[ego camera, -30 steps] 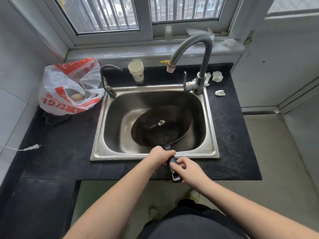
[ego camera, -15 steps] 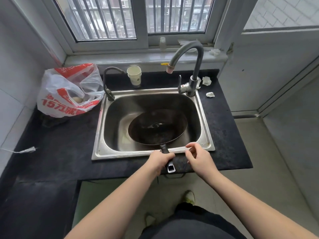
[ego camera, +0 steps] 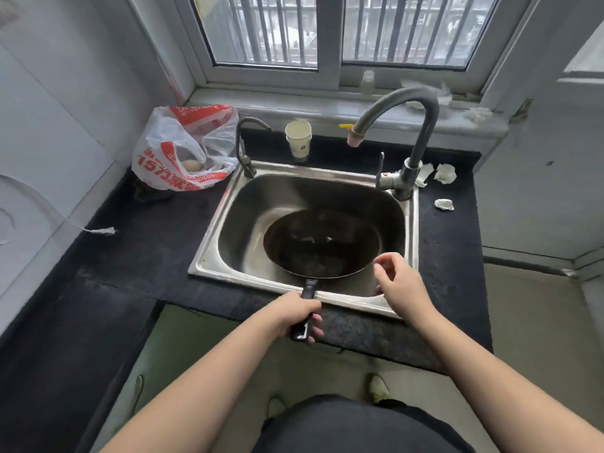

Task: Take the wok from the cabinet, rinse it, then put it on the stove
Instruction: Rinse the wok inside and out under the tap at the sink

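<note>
The dark round wok (ego camera: 322, 245) lies inside the steel sink (ego camera: 214, 256), its black handle sticking out over the sink's front rim. My left hand (ego camera: 292, 317) is shut on that handle near its end. Off the handle, my right hand (ego camera: 397, 282) hovers over the sink's front right rim beside the wok's edge, fingers apart and holding nothing. The tall curved grey faucet (ego camera: 415, 125) stands at the sink's back right, its spout above the basin; no water is seen running.
A small second tap (ego camera: 245, 148) stands at the sink's back left. A paper cup (ego camera: 298, 138) sits behind the sink. A red-and-white plastic bag (ego camera: 184, 148) lies on the black counter (ego camera: 140, 250) at the left. Crumpled tissues (ego camera: 444, 173) lie right of the faucet.
My right hand has let go of the wok handle and moved up and right to the sink's rim. My left hand has kept its grip. The wok lies lower in the sink.
</note>
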Available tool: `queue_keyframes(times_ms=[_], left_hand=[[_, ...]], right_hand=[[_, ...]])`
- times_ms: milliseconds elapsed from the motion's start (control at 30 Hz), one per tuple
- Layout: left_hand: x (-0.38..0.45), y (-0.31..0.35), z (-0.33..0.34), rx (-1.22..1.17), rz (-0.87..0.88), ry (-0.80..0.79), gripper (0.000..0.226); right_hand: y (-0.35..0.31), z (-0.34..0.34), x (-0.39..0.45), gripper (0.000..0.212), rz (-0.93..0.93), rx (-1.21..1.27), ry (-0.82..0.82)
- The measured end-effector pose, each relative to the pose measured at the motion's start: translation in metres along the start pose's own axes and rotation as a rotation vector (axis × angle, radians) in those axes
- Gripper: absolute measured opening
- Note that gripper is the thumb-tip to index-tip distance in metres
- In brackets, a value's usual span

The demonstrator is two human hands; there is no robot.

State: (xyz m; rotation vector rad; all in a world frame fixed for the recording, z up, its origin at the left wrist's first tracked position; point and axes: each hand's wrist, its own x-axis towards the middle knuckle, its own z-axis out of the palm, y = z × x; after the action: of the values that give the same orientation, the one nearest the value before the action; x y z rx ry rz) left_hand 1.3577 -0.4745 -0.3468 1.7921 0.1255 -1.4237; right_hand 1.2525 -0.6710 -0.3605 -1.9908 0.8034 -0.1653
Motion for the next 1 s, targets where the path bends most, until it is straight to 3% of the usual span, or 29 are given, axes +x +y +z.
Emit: queue_keyframes(times_ms=[333, 600, 733, 1000], left_hand=[[0.005, 0.009, 0.017, 0.139, -0.115, 0.263, 0.016], [0.005, 0.002, 0.028, 0.251, -0.032, 0.499, 0.01], [0.003, 0.004, 0.044, 0.386, -0.042, 0.525, 0.005], [-0.008, -0.012, 0.053, 0.428, -0.033, 0.575, 0.014]], right_hand=[[0.017, -0.066, 0.114, 0.015, -0.125, -0.157, -0.134], [-0.015, -0.062, 0.183, 0.03, -0.106, -0.094, -0.117], [-0.033, -0.061, 0.222, 0.045, -0.05, -0.111, -0.023], [-0.061, -0.061, 0.248, 0.042, -0.081, -0.413, -0.018]])
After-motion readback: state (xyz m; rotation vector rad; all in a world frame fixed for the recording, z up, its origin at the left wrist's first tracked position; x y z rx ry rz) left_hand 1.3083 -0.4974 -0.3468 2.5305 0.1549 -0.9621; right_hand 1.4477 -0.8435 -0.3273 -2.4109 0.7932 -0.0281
